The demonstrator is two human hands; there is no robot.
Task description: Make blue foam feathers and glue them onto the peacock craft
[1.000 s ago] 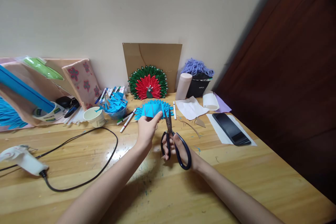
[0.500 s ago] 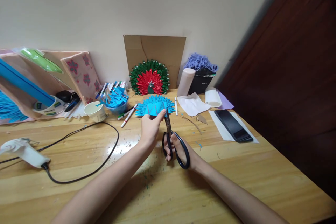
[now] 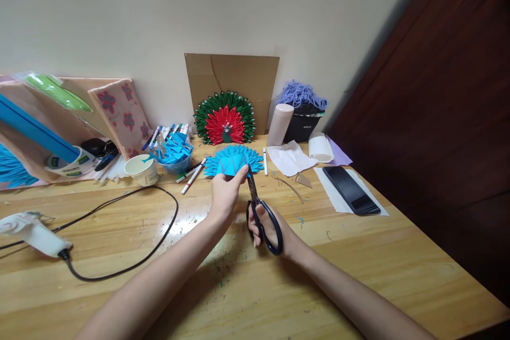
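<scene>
My left hand (image 3: 225,194) pinches a blue piece of paper (image 3: 231,165) marked with slanting lines, at its lower and right edge. Black-handled scissors (image 3: 255,196) are in my right hand (image 3: 268,224), with the fingers through the loops. Their blades point away from me and meet the right edge of the blue piece, beside my left thumb. Behind the piece lies a blue fan of pointed strips (image 3: 235,151), partly covered by it. A green and red peacock fan (image 3: 225,119) stands just beyond, against a brown board (image 3: 235,74).
To the left are a bowl of blue scraps (image 3: 174,154), a paper cup (image 3: 141,170), markers (image 3: 194,176) and a white glue gun (image 3: 35,234) with a looping black cord. On the right are white paper (image 3: 291,158), a phone (image 3: 350,189) and a pale cylinder (image 3: 280,124).
The scissor blades look closer together and their handles nearer each other. Everything in view has shifted slightly left.
</scene>
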